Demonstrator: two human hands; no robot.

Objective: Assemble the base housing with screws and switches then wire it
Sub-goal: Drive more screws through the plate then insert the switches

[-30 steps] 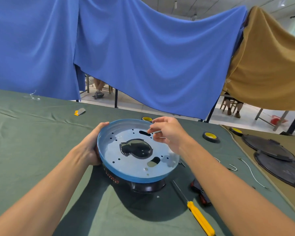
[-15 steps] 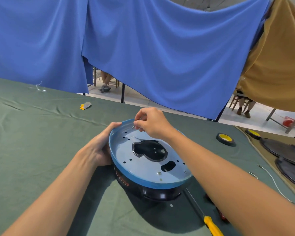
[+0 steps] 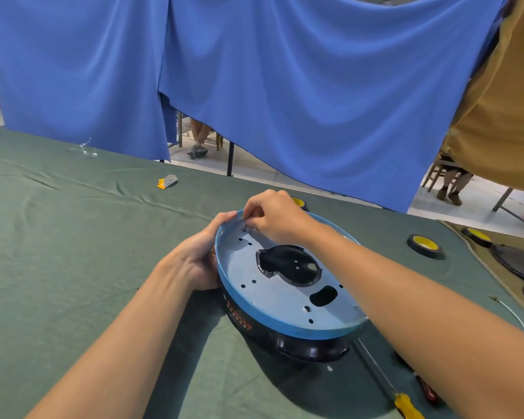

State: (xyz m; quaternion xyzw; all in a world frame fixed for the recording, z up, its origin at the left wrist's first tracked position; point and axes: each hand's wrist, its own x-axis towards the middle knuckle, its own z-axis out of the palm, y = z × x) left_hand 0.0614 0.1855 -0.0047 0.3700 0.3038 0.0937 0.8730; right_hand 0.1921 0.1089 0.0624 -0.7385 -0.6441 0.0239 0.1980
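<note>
The round base housing (image 3: 285, 297) lies upside down on the green cloth: a blue-rimmed grey plate with several holes over a black shell. My left hand (image 3: 198, 261) grips its left rim and side. My right hand (image 3: 274, 217) reaches across to the far left edge of the plate. Its fingertips pinch a small screw (image 3: 246, 227) at a hole there, and the fingers hide most of the screw.
A yellow-handled screwdriver (image 3: 403, 402) lies right of the housing, a red-handled tool (image 3: 427, 391) beside it. Black-and-yellow tape rolls (image 3: 425, 246) sit at the right. Dark round plates (image 3: 518, 261) and a white wire (image 3: 510, 311) lie at the right edge. A small yellow-grey piece (image 3: 167, 181) lies far left.
My right hand moved from the plate's far right side to its far left edge and came down to a hole. The camera has moved closer; my left hand keeps its grip.
</note>
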